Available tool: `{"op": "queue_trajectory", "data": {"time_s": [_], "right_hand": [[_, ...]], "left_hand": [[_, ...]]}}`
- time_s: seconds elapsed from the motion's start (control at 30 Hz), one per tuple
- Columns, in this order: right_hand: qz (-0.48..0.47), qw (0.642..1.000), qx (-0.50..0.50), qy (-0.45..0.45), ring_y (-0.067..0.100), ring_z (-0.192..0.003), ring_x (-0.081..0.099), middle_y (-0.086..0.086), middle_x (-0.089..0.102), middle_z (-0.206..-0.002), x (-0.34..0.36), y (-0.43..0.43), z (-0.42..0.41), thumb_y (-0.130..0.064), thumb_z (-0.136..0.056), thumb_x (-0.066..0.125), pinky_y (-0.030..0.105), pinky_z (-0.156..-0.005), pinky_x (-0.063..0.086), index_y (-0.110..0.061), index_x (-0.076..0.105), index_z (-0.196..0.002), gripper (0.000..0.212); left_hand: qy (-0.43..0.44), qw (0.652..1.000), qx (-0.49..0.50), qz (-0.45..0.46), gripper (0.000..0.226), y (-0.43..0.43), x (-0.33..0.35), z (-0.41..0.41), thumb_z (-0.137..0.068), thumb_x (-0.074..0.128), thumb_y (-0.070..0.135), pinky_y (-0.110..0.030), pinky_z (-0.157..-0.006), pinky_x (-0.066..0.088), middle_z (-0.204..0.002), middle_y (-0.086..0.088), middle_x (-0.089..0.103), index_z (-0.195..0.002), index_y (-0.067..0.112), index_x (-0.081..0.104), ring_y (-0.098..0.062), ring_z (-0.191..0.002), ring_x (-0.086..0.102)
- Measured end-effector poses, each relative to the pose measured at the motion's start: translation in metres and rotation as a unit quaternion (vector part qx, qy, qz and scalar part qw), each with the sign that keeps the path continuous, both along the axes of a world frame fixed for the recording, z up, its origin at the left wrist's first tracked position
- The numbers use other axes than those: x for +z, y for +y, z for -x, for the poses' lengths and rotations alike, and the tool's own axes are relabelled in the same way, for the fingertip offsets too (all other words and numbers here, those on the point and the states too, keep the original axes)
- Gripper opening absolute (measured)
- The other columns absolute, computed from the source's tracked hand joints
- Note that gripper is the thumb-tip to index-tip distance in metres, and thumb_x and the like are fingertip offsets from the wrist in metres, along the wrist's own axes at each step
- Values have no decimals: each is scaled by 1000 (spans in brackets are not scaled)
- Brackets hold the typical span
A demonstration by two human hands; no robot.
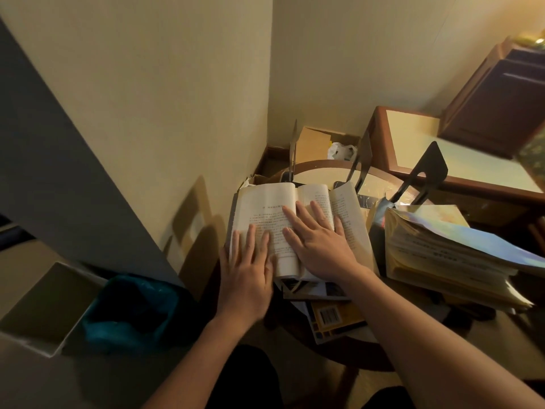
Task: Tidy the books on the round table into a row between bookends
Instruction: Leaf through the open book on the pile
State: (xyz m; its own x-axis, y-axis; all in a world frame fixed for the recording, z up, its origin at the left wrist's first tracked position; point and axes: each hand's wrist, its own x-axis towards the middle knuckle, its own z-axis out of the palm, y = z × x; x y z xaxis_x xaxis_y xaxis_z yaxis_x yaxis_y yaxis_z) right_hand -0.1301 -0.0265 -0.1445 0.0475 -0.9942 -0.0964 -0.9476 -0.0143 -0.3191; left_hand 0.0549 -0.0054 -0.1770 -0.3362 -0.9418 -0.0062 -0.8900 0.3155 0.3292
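— Two hands lie flat on the open book point(265, 202), do we agree?
— We do. The left hand point(247, 270) presses the left page with its fingers straight and spread. The right hand point(318, 240) lies across the fold and onto the right page, fingers straight as well. We see neither grip closed round anything: both are wide and flat on the paper.
— Where do we place the open book?
— On the left part of the round surface point(324, 165), on top of other books that lie flat. Just nearer to us than the open book, a yellow book with a barcode point(333, 317) pokes out of that pile.
— And the other books?
— Right of the open book we see a thick stack of books point(442, 252), lying flat with splayed pages. It is close beside the open book; we cannot tell whether they touch.
— The bookends?
— We count three, all standing behind the open book: a thin bookend point(292, 154) seen edge-on behind its left page, a dark bookend point(364, 152) behind its right page, and a far bookend point(427, 169) further right.
— Anything off the surface?
— Left of the open book and lower down, a teal bin point(129, 308). Behind the open book, beyond the bookends, a cardboard box point(314, 140) with a white bag point(342, 150) beside it.
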Motion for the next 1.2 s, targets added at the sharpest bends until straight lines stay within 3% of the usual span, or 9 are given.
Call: {"op": "queue_trajectory", "data": {"time_s": [0.13, 0.37, 0.57, 0.67, 0.73, 0.8, 0.9, 1.07, 1.2], "right_hand": [[2, 1000, -1, 2, 11, -148, -27, -18, -10, -165, -1, -1, -1, -68, -100, 10, 58, -120, -13, -52, -8, -154, 59], [1, 1000, -3, 10, 10, -148, -27, -19, -10, -165, 0, -1, -1, -68, -100, 11, 56, -119, -16, -52, -6, -154, 59], [-7, 1000, -8, 3, 8, -147, -29, -20, -10, -165, -1, -2, -2, -68, -100, 13, 51, -116, -21, -53, -6, -153, 58], [-5, 1000, -9, 4, 8, -147, -29, -20, -11, -165, -1, -1, -1, -68, -100, 12, 52, -116, -21, -54, -7, -153, 58], [-7, 1000, -9, 0, 8, -147, -29, -20, -11, -164, 0, -1, -1, -69, -100, 12, 53, -118, -19, -55, -7, -153, 58], [-10, 1000, -6, -3, 9, -147, -29, -20, -11, -164, 3, 0, 0, -68, -100, 12, 54, -119, -17, -55, -7, -153, 58], [-7, 1000, -4, -12, 11, -147, -30, -16, -14, -165, 6, 5, 0, -66, -101, 12, 55, -120, -15, -52, -8, -154, 59], [15, 995, -63, -77, 26, -147, -31, 1, -36, -160, 15, 29, -4, -66, -100, 27, 44, -119, -14, -53, -16, -152, 69], [3, 980, -126, -156, 30, -154, 0, 3, -21, -166, 22, 49, -4, -60, -94, 52, 48, -122, 14, -45, -14, -155, 91]], "left_hand": [[36, 999, 19, -33, 54, 1, 0, -6, -103, 9, 53, -52, -120, -13, -165, 3, -21, -155, 45, -7, -27, -149, -27], [40, 996, 24, -75, 51, -58, 10, 4, -104, 23, 54, -62, -120, -3, -167, 2, -12, -152, 56, 7, -35, -152, -15], [87, 987, 86, -105, 73, -92, 15, 7, -89, 29, 78, -60, -115, 27, -168, -6, 4, -155, 48, 17, -42, -150, 14], [163, 976, 129, -67, 77, -79, 18, 8, -88, 47, 73, -40, -94, 49, -159, -13, 29, -152, 32, 32, -39, -135, 44], [234, 963, 129, -29, 75, -71, 18, 2, -81, 63, 70, -22, -78, 49, -135, -5, 51, -138, 24, 47, -28, -120, 56], [268, 955, 126, -18, 87, -65, 19, -4, -72, 73, 70, -28, -83, 55, -133, 0, 51, -140, 21, 49, -22, -120, 55], [280, 952, 125, -7, 102, -55, 30, -11, -67, 83, 61, -41, -104, 50, -157, -4, 34, -151, 21, 39, -24, -138, 41], [343, 931, 114, -51, 93, -45, 57, -13, -68, 90, 40, -30, -93, 54, -136, 3, 50, -147, 22, 44, -18, -124, 50], [333, 932, 123, -71, 89, -42, 67, -6, -70, 90, 31, -24, -94, 43, -144, -1, 46, -147, 24, 46, -19, -131, 43]]}}
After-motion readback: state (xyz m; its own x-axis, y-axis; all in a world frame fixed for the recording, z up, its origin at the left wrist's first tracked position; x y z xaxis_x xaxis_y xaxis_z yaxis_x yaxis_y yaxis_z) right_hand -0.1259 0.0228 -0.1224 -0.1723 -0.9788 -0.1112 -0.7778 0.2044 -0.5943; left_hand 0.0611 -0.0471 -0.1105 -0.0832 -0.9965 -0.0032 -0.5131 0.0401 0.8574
